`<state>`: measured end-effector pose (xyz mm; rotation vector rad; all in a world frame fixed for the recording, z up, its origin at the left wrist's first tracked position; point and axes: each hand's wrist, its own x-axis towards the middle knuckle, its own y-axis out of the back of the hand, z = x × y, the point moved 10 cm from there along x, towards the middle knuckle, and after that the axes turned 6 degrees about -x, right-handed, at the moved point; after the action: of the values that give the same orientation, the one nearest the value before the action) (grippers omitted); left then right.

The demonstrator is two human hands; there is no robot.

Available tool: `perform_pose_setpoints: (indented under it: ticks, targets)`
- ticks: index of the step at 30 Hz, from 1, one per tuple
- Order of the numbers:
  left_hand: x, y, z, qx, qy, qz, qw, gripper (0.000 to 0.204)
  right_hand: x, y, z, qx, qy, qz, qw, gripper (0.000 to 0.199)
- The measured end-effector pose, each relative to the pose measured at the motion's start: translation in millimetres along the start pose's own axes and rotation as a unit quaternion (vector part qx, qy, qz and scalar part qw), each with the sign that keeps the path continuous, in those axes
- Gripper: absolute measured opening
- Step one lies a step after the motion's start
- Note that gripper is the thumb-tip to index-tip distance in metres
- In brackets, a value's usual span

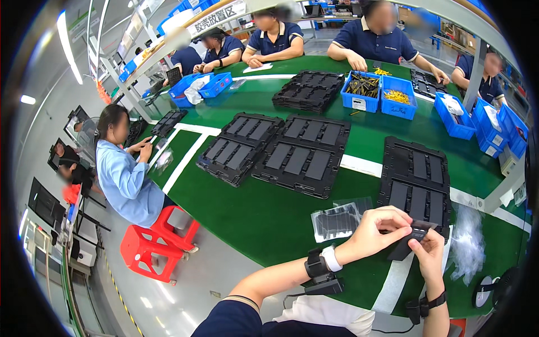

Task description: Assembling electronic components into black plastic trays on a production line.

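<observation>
Over a green table [236, 216] striped with white tape [359, 164] and set with black trays [298, 162], left fingers [395, 218] and right fingers [434, 240] grip a black panel [401, 249], red stools [147, 251] standing on the grey floor [188, 295].

Held piece [402, 248]: matt, apparently plastic
Trays [296, 187]: matt plastic, moulded and ridged
Bench [241, 224]: smooth top, faint sheen
Bins [397, 110]: smooth plastic
Bags [467, 244]: thin clear plastic film, glossy, crinkled
Stools [135, 247]: smooth, glossy plastic
Floor [202, 275]: smooth, shiny

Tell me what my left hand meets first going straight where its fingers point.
Probably the black piece in front of the left hand; just beyond is the right hand. Depth is unclear.
</observation>
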<state>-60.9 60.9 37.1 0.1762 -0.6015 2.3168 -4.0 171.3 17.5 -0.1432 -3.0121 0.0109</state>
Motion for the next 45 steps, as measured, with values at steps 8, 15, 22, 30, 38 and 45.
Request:
perform_pose_setpoints:
  ticks: [8,15,22,30,38,45]
  targets:
    - [-9,-4,25,0.132,-0.155,0.076,0.976,0.005,-11,8,-28,-0.273,0.103,0.122,0.949,0.017]
    - [3,-2,-2,-0.041,0.052,-0.022,0.998,0.017,5,3,-4,-0.053,-0.006,0.011,0.999,0.023]
    - [0,0,-10,-0.064,0.101,-0.045,0.992,0.019,2,-7,-15,-0.028,0.032,-0.039,0.998,0.022]
    - [-1,-1,-6,-0.058,0.092,-0.054,0.993,0.014,1,-11,-18,-0.047,0.026,-0.054,0.997,0.023]
    - [0,-2,13,0.074,-0.036,-0.062,0.995,0.008,2,-16,-17,-0.109,0.015,-0.047,0.993,0.021]
    - [3,-5,-1,0.074,0.011,-0.008,0.997,0.017,4,-2,-9,-0.034,0.045,0.021,0.998,0.022]
